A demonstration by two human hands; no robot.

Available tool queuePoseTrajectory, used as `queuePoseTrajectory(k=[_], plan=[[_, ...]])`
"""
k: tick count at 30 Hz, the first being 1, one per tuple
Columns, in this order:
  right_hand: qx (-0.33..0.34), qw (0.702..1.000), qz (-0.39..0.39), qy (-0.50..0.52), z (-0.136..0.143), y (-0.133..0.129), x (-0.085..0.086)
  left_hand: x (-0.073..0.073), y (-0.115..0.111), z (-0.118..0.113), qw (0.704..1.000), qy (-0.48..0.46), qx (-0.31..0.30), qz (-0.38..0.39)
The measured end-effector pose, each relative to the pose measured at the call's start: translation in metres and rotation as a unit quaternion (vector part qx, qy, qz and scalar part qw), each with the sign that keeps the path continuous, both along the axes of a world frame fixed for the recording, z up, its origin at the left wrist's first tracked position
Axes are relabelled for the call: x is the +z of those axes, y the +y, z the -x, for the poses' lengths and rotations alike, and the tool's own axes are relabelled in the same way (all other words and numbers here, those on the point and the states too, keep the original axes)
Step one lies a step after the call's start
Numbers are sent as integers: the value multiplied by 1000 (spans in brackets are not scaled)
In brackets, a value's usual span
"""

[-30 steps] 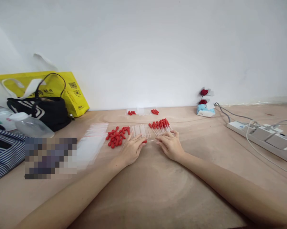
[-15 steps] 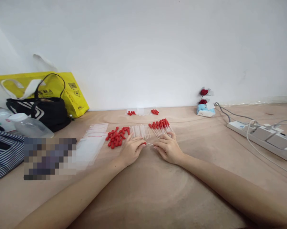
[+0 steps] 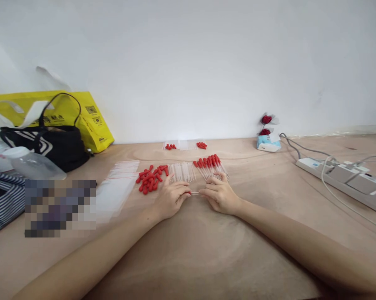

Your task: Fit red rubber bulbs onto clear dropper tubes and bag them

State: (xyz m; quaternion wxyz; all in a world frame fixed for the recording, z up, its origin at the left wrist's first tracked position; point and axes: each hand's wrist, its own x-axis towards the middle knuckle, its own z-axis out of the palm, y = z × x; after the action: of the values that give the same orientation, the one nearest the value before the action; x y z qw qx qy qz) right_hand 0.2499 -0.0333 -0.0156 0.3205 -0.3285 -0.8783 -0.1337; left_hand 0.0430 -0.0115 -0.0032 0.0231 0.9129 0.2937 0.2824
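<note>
Between thumb and fingers, my left hand (image 3: 172,197) pinches a red rubber dropper bulb (image 3: 189,193), mostly covered by the fingertips. My right hand (image 3: 219,194) is closed on a thin clear dropper tube (image 3: 195,193), whose left end meets the bulb; whether it sits inside cannot be seen. Left of my left hand lies a pile of loose red bulbs (image 3: 149,181). A row of bare clear tubes (image 3: 182,171) lies just beyond both hands. Past my right fingers, several droppers with red bulbs on them (image 3: 210,162) lie side by side.
Clear zip bags (image 3: 117,189) lie flat at left, and small bags with red bulbs (image 3: 183,145) lie by the wall. A yellow bag (image 3: 97,129), black bag (image 3: 63,146) and plastic bottle (image 3: 38,164) stand far left. A power strip (image 3: 340,179) with cables is at right.
The whole view has shifted slightly. Both hands keep their pinch, and the gap between them, with the tube across it, looks slightly narrower.
</note>
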Motion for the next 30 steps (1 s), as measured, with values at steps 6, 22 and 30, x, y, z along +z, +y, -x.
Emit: queuePoseTrajectory(k=[6,22,30], plan=[[-22,999,6,27,3,-2,-1,-1,1,-1,999,-19,18,37],[-9,1000,-13,-17,8,1,-1,0,-3,-3,999,21,-17,-36],[-30,999,19,-25,9,5,-2,0,2,-1,1000,20,4,-7]])
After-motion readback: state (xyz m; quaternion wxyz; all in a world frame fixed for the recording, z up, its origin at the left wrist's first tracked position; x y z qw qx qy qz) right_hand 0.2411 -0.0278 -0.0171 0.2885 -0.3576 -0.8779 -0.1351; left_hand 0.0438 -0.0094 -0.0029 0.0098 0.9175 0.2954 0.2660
